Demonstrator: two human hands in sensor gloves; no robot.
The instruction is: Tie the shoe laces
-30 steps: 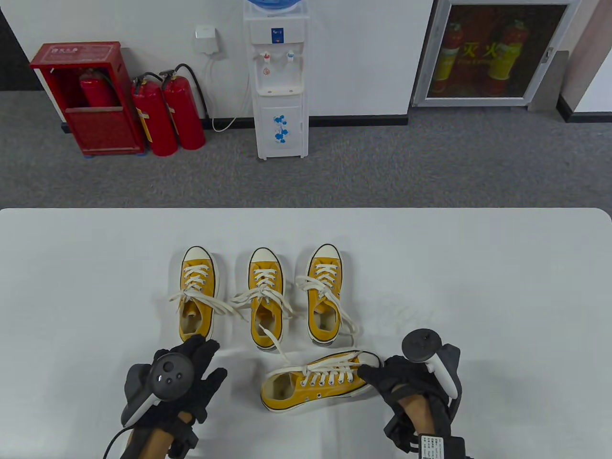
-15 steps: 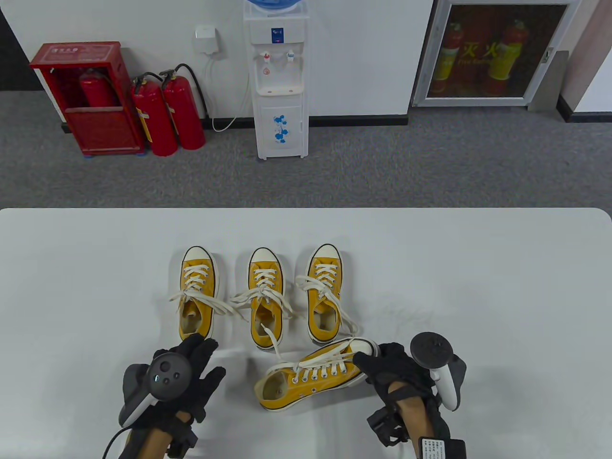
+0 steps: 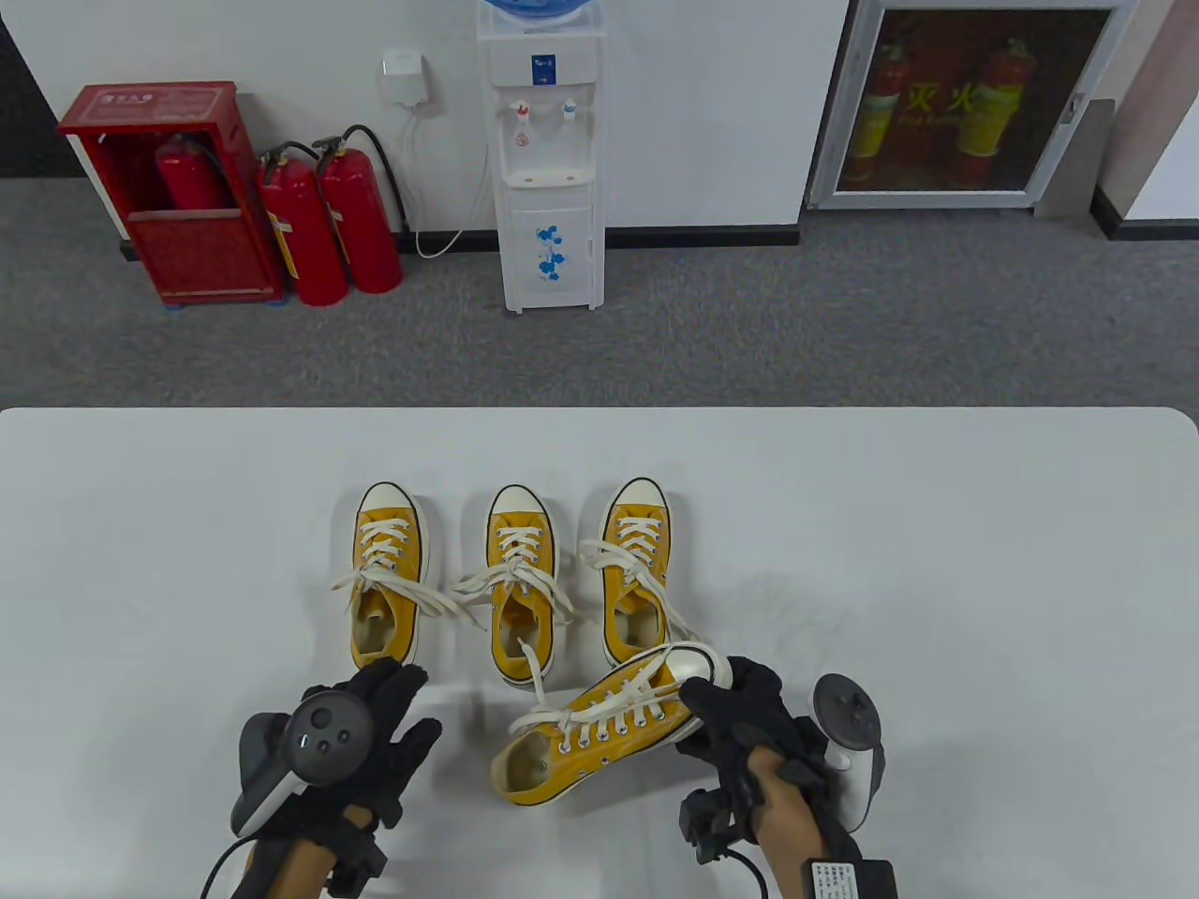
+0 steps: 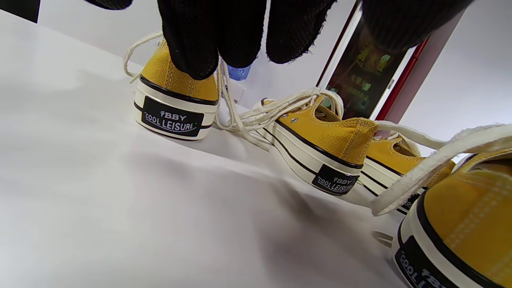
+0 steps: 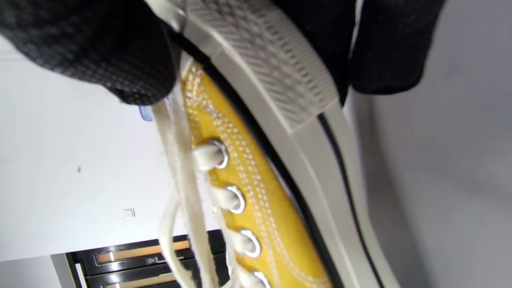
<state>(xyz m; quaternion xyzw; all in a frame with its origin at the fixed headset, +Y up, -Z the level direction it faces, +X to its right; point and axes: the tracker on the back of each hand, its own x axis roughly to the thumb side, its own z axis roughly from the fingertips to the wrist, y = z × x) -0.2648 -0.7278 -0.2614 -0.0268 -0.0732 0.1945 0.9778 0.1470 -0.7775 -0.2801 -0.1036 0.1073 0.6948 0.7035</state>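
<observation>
Item: 4 yellow shoes on table (image 3: pixel 937 524). 3 shoes (image 3: pixel 515 581) in row, centre frame, laces loose. 4th shoe (image 3: pixel 599 726) lower centre, toe grasped by right hand (image 3: pixel 740 712). Left hand (image 3: pixel 375 721) lower left, fingers straight, released.

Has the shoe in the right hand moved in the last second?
Yes. The held shoe has swung its toe up toward the rightmost standing shoe, gripped by the right hand.

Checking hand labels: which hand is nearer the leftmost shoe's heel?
Left. The left hand hovers just behind the leftmost shoe, fingertips at its heel; the right hand grips the fourth shoe's toe.
</observation>
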